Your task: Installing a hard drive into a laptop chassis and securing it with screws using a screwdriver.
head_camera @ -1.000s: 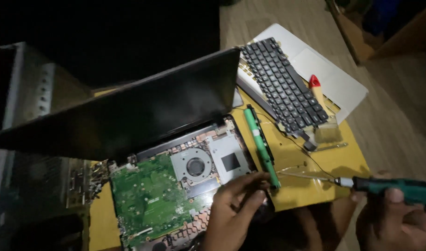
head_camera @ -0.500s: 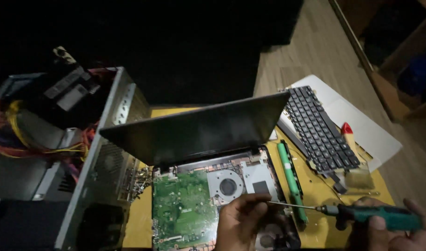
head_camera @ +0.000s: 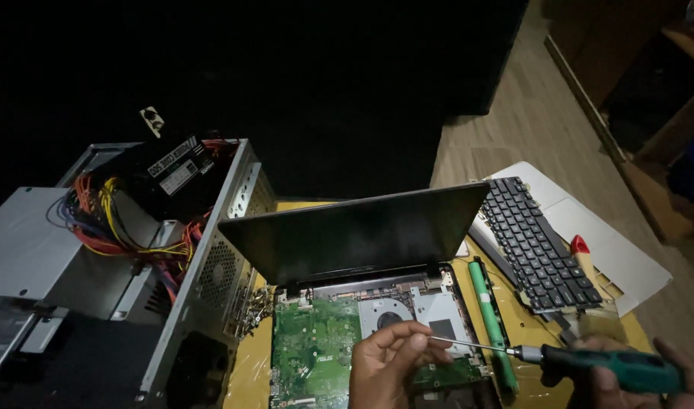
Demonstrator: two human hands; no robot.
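Green-handled screwdriver (head_camera: 589,361) clasped by right hand (head_camera: 627,379), cut off | tip pinched by left hand (head_camera: 389,363) | motherboard (head_camera: 317,352) partly hidden | keyboard (head_camera: 540,242) beside

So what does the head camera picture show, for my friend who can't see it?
A person's right hand holds a green-handled screwdriver, its thin tip meeting the left hand's fingertips above an opened laptop with its green circuit board and fan bare. A loose keyboard lies to the right, and an open desktop computer case full of coloured wires to the left.

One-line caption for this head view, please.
Left hand steadies the tip of a green-handled screwdriver, gripped by the right hand, over an opened laptop's motherboard.
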